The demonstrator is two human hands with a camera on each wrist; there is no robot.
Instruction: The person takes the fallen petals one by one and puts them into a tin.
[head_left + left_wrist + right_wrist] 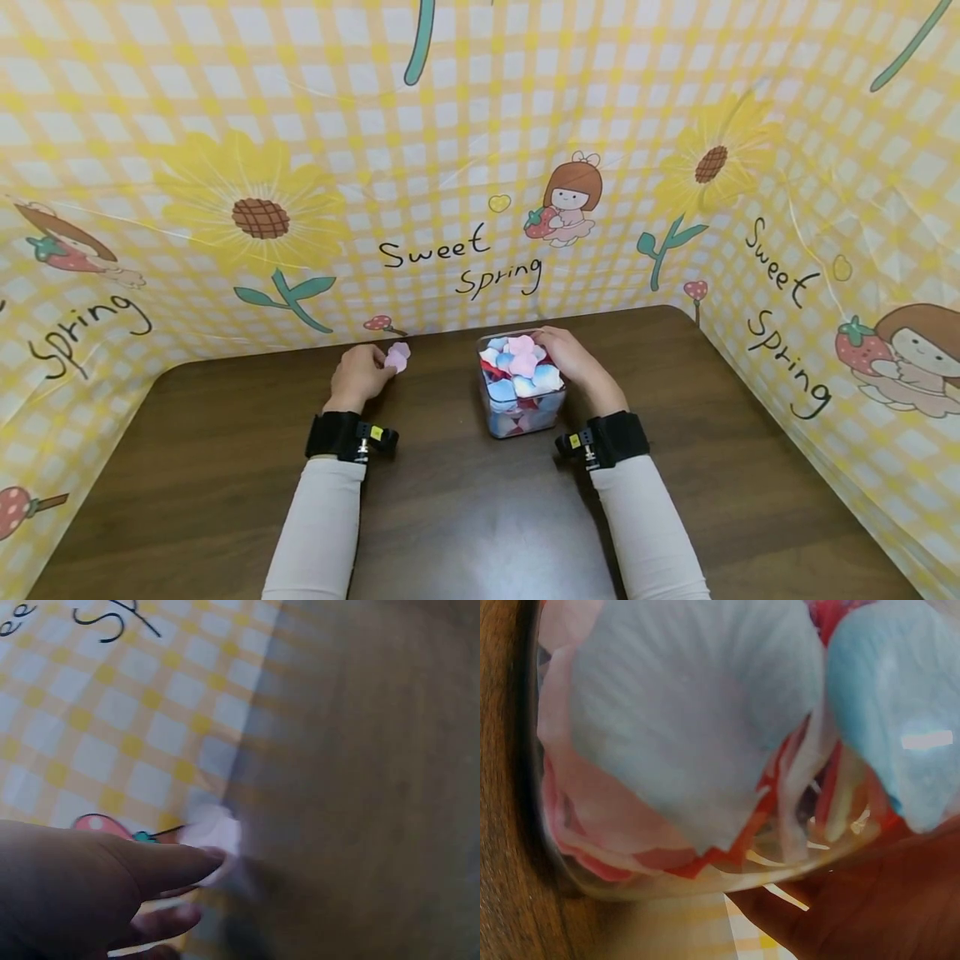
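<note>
My left hand (356, 379) pinches a pale pink-lilac flower petal (398, 357) between thumb and fingers, near the back edge of the table. In the left wrist view the petal (225, 834) looks blurred at the thumb tip. To the right stands a clear, square-sided container (489, 417) heaped to its rim with petals in blue, white, pink and red. My right hand (567, 358) holds the container at its back right corner, fingers round the far side and partly hidden. A large pale blue petal (697, 697) shows through the clear wall in the right wrist view.
The container stands on a dark wood table (442, 492). Behind and along both sides hangs a yellow checked cloth (420, 167) printed with sunflowers, cartoon figures and lettering; it meets the table's back edge close to my left hand.
</note>
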